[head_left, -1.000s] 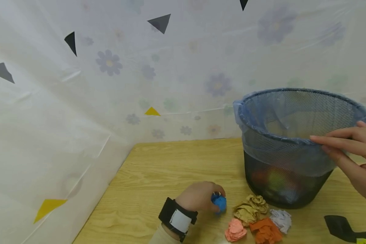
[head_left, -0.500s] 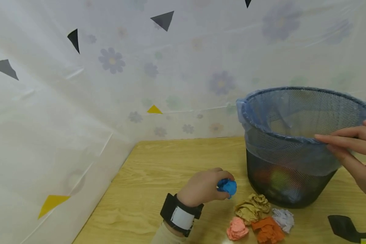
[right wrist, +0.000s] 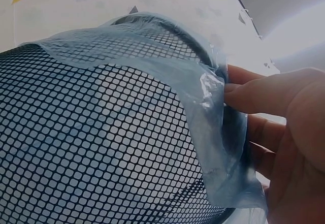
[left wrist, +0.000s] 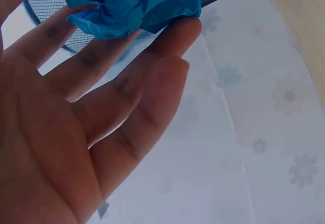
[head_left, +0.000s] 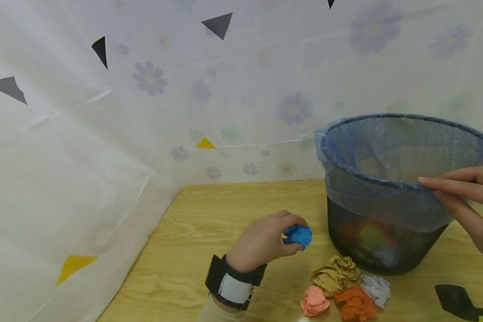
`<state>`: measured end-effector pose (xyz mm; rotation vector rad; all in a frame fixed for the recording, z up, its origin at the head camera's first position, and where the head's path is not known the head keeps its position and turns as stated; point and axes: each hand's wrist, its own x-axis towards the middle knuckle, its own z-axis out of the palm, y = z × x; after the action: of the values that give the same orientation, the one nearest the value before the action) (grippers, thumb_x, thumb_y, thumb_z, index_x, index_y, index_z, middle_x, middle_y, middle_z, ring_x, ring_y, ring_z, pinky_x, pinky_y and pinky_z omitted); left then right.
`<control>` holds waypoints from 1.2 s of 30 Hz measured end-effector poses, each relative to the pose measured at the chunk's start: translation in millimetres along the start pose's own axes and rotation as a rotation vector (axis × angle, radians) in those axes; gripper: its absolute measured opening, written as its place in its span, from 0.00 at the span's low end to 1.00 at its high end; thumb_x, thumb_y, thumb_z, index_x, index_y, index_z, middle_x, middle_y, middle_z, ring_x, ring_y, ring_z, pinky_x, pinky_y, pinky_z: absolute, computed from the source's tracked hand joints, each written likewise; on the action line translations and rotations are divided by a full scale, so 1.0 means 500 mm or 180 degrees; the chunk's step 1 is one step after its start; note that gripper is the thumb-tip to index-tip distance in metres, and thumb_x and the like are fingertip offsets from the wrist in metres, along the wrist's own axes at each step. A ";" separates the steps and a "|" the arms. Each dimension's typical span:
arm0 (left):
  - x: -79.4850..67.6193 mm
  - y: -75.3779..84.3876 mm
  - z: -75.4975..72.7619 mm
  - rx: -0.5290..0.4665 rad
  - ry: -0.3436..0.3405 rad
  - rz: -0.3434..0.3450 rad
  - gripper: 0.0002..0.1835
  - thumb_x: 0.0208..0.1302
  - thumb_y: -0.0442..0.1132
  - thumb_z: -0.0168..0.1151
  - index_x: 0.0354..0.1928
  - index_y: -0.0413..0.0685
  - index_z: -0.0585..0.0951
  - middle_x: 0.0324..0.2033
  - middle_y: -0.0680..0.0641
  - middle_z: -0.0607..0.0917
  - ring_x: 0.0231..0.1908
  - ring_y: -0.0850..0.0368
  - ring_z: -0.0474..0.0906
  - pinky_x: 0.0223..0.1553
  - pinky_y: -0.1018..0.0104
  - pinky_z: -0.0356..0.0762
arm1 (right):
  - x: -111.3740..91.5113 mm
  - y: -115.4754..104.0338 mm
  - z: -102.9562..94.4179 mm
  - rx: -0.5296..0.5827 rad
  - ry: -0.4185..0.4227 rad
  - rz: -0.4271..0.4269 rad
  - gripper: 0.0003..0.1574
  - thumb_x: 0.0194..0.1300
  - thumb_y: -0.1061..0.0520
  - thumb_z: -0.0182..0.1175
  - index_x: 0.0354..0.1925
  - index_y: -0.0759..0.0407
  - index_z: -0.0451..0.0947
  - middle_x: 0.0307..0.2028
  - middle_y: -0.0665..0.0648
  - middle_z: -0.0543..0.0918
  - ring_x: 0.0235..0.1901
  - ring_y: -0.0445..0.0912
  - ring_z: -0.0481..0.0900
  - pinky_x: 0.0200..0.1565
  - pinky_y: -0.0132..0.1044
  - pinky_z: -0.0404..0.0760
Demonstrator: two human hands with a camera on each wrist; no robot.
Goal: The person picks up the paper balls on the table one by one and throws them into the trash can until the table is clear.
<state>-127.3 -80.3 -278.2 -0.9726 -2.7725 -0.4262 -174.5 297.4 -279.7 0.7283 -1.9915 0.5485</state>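
- My left hand (head_left: pixel 265 241) holds a crumpled blue paper ball (head_left: pixel 299 236), thumb and fingers curved round it, to the left of the mesh bin (head_left: pixel 344 223) and apart from it.
- My right hand (head_left: pixel 475 194) pinches the bin's near right rim, thumb outside and fingers inside, over the thin blue liner (right wrist: pixel 203 132) folded across that edge.
- Tan crumpled paper (head_left: pixel 329 278) lies just in front of the bin's base, toward its left; whether it is one piece or two I can't tell.
- Nearer to me than the tan, a pink ball (head_left: pixel 315 301) sits farther left of the bin, and an orange one (head_left: pixel 355 304) lies in front of it.
- A white ball (head_left: pixel 376 290) rests near the bin's base, beside the orange.
- Low inside the bin, blurred reddish and yellow-green colours show through the mesh.
- A wooden table (head_left: pixel 193 232) carries the bin.
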 end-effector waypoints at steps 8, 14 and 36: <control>0.006 0.019 -0.030 -0.0082 0.0588 0.0164 0.24 0.56 0.48 0.67 0.56 0.56 0.75 0.49 0.55 0.78 0.43 0.64 0.76 0.41 0.77 0.72 | 0.026 -0.057 -0.013 0.0100 0.0100 0.0021 0.15 0.67 0.51 0.56 0.46 0.56 0.83 0.39 0.46 0.79 0.43 0.30 0.67 0.65 0.54 0.49; 0.019 0.049 -0.053 -0.0337 0.1123 0.0322 0.24 0.57 0.44 0.67 0.56 0.54 0.75 0.48 0.52 0.78 0.41 0.63 0.75 0.39 0.75 0.72 | 0.058 -0.139 -0.035 0.0233 0.0107 0.0028 0.21 0.70 0.51 0.50 0.44 0.66 0.82 0.42 0.30 0.69 0.47 0.21 0.59 0.64 0.57 0.48; 0.037 0.113 -0.087 -0.0862 0.1861 0.0681 0.24 0.59 0.40 0.65 0.58 0.51 0.73 0.52 0.51 0.76 0.42 0.64 0.70 0.39 0.77 0.69 | 0.055 -0.151 -0.046 0.0412 -0.0011 0.0036 0.13 0.70 0.43 0.48 0.50 0.33 0.75 0.44 0.23 0.67 0.42 0.21 0.61 0.64 0.55 0.49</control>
<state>-102.9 -41.5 -220.7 -0.9881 -2.1010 -0.9014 -120.4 249.7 -237.7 0.7975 -1.9780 0.6882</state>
